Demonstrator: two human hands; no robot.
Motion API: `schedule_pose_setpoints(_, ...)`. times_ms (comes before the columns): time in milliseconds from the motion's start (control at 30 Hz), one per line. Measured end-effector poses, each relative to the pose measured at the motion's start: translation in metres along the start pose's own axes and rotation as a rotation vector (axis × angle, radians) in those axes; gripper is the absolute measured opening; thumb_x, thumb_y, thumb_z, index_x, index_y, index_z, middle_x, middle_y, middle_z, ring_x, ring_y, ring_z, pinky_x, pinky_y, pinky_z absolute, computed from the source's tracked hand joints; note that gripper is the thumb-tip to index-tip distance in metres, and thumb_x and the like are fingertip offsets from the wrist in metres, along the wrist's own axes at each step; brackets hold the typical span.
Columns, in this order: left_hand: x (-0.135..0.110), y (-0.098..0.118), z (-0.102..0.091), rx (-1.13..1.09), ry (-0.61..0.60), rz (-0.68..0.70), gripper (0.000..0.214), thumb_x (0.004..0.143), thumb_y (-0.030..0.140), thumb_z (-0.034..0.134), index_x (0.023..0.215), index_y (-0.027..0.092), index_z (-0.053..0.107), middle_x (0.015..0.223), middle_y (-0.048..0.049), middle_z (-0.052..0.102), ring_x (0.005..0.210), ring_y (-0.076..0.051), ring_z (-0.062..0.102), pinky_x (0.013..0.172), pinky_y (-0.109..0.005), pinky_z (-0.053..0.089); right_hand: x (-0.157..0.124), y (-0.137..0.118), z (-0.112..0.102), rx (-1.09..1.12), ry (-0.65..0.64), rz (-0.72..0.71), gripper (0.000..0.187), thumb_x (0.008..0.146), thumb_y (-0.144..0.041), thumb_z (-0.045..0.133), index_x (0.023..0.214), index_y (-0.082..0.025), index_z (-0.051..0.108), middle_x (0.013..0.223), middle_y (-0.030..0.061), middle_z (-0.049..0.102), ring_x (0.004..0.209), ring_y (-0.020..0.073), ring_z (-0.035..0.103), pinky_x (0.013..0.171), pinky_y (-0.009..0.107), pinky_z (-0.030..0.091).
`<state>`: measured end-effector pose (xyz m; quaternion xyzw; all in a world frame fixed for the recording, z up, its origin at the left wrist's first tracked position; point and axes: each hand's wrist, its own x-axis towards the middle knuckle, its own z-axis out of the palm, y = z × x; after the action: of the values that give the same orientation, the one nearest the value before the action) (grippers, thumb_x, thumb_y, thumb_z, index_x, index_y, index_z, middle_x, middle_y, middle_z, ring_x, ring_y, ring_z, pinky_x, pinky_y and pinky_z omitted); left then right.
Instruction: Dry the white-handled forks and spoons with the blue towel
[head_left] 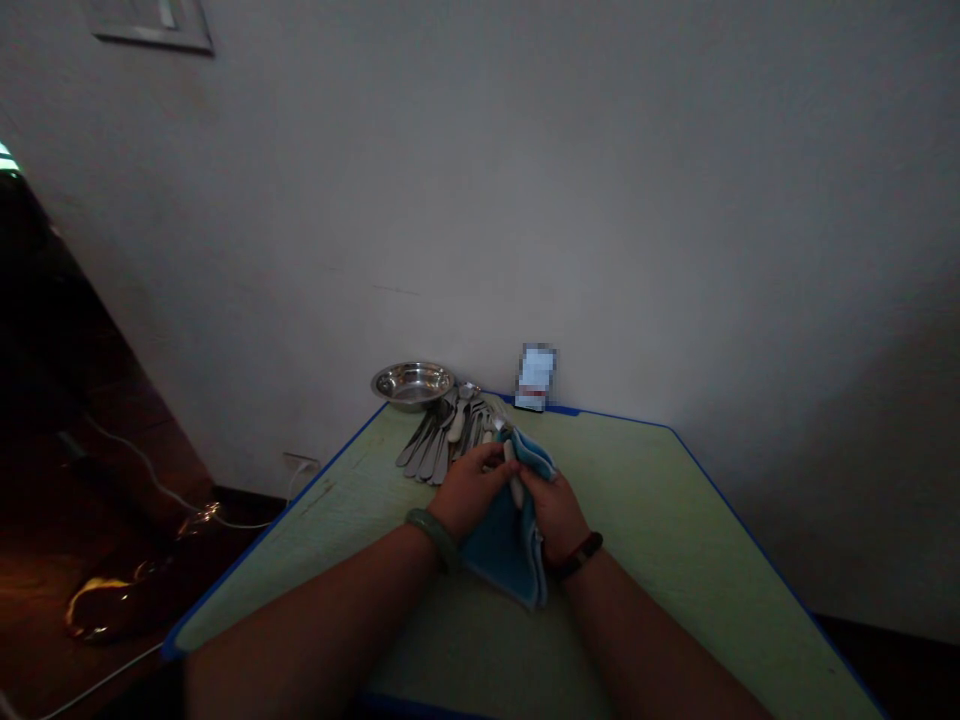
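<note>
My left hand [472,490] and my right hand [555,510] meet over a folded blue cloth [506,550] on the tabletop. A pale, shiny utensil handle [514,477] stands up between them, its far end hard to make out. My left fingers close around the handle, and my right hand grips the cloth against it. Just beyond my left hand lies a row of several metal spoons and forks [439,445], its near end almost touching my fingers.
A shallow steel bowl [412,385] sits at the far corner of the green, blue-edged table [660,520], and a blurred object [535,377] stands by the wall. Beyond the left table edge, a white cable [180,500] runs from a wall socket [300,462] across the dark floor.
</note>
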<state>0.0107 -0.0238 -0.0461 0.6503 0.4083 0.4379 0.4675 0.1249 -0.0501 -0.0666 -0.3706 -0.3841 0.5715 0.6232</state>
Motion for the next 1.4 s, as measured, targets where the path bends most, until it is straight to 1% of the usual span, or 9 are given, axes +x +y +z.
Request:
schedule_pose_setpoints(200, 0.002, 0.002, -0.002, -0.315, 0.019, -0.137, 0.027, 0.064, 0.036, 0.057, 0.079, 0.014, 0.062, 0.066, -0.0005, 0.06, 0.064, -0.014, 0.055, 0.06, -0.025, 0.042, -0.003, -0.01, 0.006, -0.152, -0.075, -0.126, 0.037, 0.067, -0.027, 0.057, 0.104, -0.025, 0.055, 0.107, 0.0003, 0.058, 0.105, 0.0179, 0.048, 0.096, 0.037, 0.029)
schedule_pose_setpoints(433, 0.006, 0.006, -0.01, -0.293, 0.179, -0.234, 0.021, 0.065, 0.037, 0.055, 0.069, 0.016, 0.058, 0.055, 0.003, 0.051, 0.048, -0.007, 0.043, 0.044, -0.018, 0.031, -0.008, -0.012, 0.009, -0.279, -0.099, -0.091, 0.028, 0.063, -0.024, 0.06, 0.091, -0.024, 0.062, 0.099, 0.0007, 0.062, 0.095, 0.0177, 0.054, 0.091, 0.036, 0.034)
schedule_pose_setpoints(567, 0.007, 0.006, -0.014, -0.296, 0.191, -0.199, 0.024, 0.064, 0.04, 0.056, 0.072, 0.017, 0.058, 0.06, 0.0034, 0.054, 0.048, -0.006, 0.041, 0.045, -0.017, 0.03, -0.011, -0.012, 0.011, -0.283, -0.098, -0.068, 0.023, 0.061, -0.021, 0.061, 0.084, -0.024, 0.065, 0.09, 0.0007, 0.065, 0.085, 0.0171, 0.057, 0.082, 0.033, 0.04)
schedule_pose_setpoints(767, 0.008, 0.007, -0.017, -0.341, 0.206, -0.087, 0.024, 0.066, 0.039, 0.055, 0.073, 0.016, 0.059, 0.061, 0.0043, 0.055, 0.049, -0.005, 0.042, 0.048, -0.017, 0.032, -0.007, -0.01, 0.004, -0.385, 0.001, -0.034, 0.015, 0.058, -0.016, 0.058, 0.068, -0.024, 0.065, 0.07, -0.0012, 0.065, 0.065, 0.015, 0.056, 0.065, 0.029, 0.044)
schedule_pose_setpoints(900, 0.008, 0.008, -0.019, -0.305, 0.248, -0.033, 0.027, 0.067, 0.04, 0.053, 0.079, 0.016, 0.058, 0.067, 0.0024, 0.057, 0.054, -0.006, 0.046, 0.05, -0.017, 0.033, -0.001, -0.006, -0.005, -0.284, 0.104, -0.037, 0.018, 0.057, -0.018, 0.058, 0.073, -0.023, 0.064, 0.073, -0.0014, 0.065, 0.069, 0.0157, 0.056, 0.069, 0.03, 0.043)
schedule_pose_setpoints(1000, 0.004, 0.01, -0.016, -0.254, 0.17, -0.014, 0.027, 0.069, 0.041, 0.051, 0.08, 0.017, 0.056, 0.068, 0.0017, 0.057, 0.055, -0.007, 0.047, 0.05, -0.017, 0.034, 0.005, -0.004, -0.01, -0.149, 0.226, -0.069, 0.024, 0.06, -0.022, 0.058, 0.083, -0.023, 0.061, 0.083, -0.0013, 0.064, 0.076, 0.0166, 0.057, 0.076, 0.033, 0.043)
schedule_pose_setpoints(1067, 0.0, 0.01, -0.012, -0.183, 0.032, -0.01, 0.026, 0.07, 0.041, 0.05, 0.077, 0.016, 0.056, 0.065, 0.0021, 0.056, 0.054, -0.007, 0.047, 0.049, -0.017, 0.035, 0.007, -0.004, -0.013, -0.114, 0.276, -0.076, 0.027, 0.062, -0.027, 0.057, 0.089, -0.024, 0.059, 0.086, -0.0007, 0.064, 0.078, 0.0174, 0.057, 0.077, 0.034, 0.043)
schedule_pose_setpoints(1200, -0.008, 0.004, 0.0, 0.04, -0.143, -0.019, 0.026, 0.07, 0.041, 0.049, 0.072, 0.016, 0.056, 0.063, 0.0013, 0.056, 0.054, -0.009, 0.048, 0.048, -0.018, 0.036, 0.003, -0.01, -0.009, -0.2, 0.317, -0.198, 0.032, 0.068, -0.034, 0.053, 0.099, -0.025, 0.055, 0.091, 0.0004, 0.062, 0.087, 0.018, 0.055, 0.084, 0.036, 0.04)
schedule_pose_setpoints(1400, -0.009, -0.006, 0.009, 0.155, -0.168, 0.05, 0.026, 0.075, 0.037, 0.043, 0.089, 0.018, 0.054, 0.077, -0.0012, 0.06, 0.068, -0.012, 0.054, 0.059, -0.02, 0.041, -0.007, -0.01, -0.003, -0.504, 0.045, -0.441, 0.046, 0.072, -0.027, 0.05, 0.118, -0.027, 0.042, 0.124, 0.0004, 0.042, 0.117, 0.0171, 0.034, 0.1, 0.037, 0.022)
